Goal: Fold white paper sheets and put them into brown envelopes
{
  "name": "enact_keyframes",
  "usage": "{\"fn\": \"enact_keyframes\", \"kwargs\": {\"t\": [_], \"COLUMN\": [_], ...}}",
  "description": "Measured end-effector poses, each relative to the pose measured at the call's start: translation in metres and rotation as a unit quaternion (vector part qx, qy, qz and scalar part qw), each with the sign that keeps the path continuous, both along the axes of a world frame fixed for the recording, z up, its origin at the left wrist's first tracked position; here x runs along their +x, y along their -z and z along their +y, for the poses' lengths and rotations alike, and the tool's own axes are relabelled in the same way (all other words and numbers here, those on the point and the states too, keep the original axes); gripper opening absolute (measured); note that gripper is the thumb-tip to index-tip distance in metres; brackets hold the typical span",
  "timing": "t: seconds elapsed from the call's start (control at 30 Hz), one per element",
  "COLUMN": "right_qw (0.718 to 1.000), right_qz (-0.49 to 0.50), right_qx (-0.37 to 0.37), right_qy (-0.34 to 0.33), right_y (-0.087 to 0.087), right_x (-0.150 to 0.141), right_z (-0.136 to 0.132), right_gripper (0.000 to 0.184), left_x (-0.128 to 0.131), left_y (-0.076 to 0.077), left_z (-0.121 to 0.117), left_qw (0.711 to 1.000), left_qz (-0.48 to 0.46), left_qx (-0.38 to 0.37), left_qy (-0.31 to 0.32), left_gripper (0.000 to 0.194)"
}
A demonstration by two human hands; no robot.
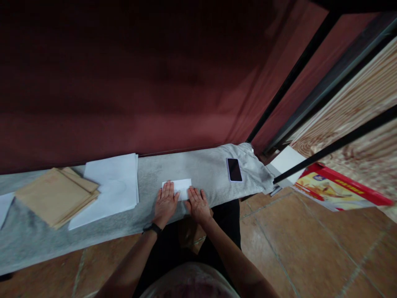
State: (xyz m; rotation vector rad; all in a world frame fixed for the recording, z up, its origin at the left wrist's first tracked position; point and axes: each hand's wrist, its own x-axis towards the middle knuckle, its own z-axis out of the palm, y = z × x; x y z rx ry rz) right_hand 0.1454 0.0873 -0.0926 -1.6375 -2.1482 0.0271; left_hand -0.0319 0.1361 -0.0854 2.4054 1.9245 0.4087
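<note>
A small folded piece of white paper (182, 186) lies on the grey cloth-covered bench (207, 165) in front of me. My left hand (166, 201) rests flat on its left end, fingers stretched out. On its right end lies my right hand (198, 203), also flat with the fingers extended. The middle of the paper shows between the two hands, while its lower corners are partly hidden under them. A black band (152, 228) circles my left wrist.
To the left lie a stack of white sheets (114, 186) and several brown paper envelopes (56, 194) overlapping it. A phone (234, 170) is at the right. Beyond the bench end are black metal bars (297, 70) and a red and yellow box (338, 188). A dark red surface (173, 95) rises behind.
</note>
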Motion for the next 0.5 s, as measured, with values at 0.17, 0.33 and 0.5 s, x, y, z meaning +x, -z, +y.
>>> {"fn": "enact_keyframes", "kwargs": {"t": [0.17,0.33,0.5], "right_qw": [1.000,1.000,1.000], "right_qz": [-0.004,-0.001,0.005], "right_qx": [-0.015,-0.013,-0.021], "right_qy": [0.000,0.006,0.018], "right_y": [-0.001,-0.003,-0.005], "right_x": [0.000,-0.001,-0.004], "right_z": [0.001,-0.003,-0.010], "right_gripper": [0.053,0.052,0.050], "left_x": [-0.013,-0.026,-0.027], "left_y": [0.002,0.001,-0.007], "left_z": [-0.010,-0.022,-0.019], "left_qw": [0.999,0.997,0.977], "left_qz": [-0.004,-0.041,-0.182], "left_qx": [0.002,0.006,-0.039], "left_qy": [-0.048,-0.070,-0.103], "left_gripper": [0.066,0.063,0.052]}}
